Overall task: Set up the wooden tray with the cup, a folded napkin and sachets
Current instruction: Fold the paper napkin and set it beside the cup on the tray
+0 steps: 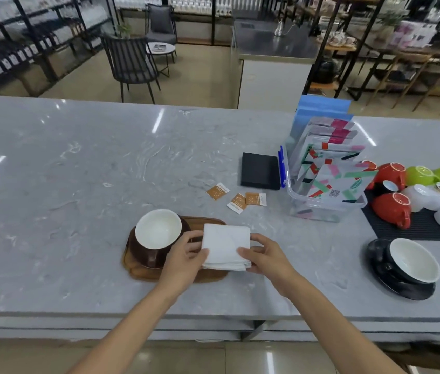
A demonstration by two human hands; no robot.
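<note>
Holding the folded napkin (225, 245) by its two near corners, we had the left hand (186, 256) pinching the lower left corner and the right hand (266, 256) pinching the lower right, thumbs on top. It sat over the right part of the wooden tray (208, 221), just right of the cup (158, 230), which stood on its brown saucer (143, 252) at the tray's left end. We could not tell whether the napkin lay flat on the tray or was lifted a little.

To finish this step well, we judged the napkin should be squared to the tray's long edge and shifted slightly left, since its right side seemed to overhang the tray's right rim. Both hands should let go together so the folds did not spring open.

Three sachets (240, 199) lay on the counter (78, 171) above and right of the tray, well apart from it, not yet placed.

Room was good: bare counter stretched left and toward the upper left of the frame. Rightward it tightened, with a black box (260, 171), a clear bin of packets (324, 184) and a black cup (413, 261) at lower right. The counter's near edge ran close below the tray.
</note>
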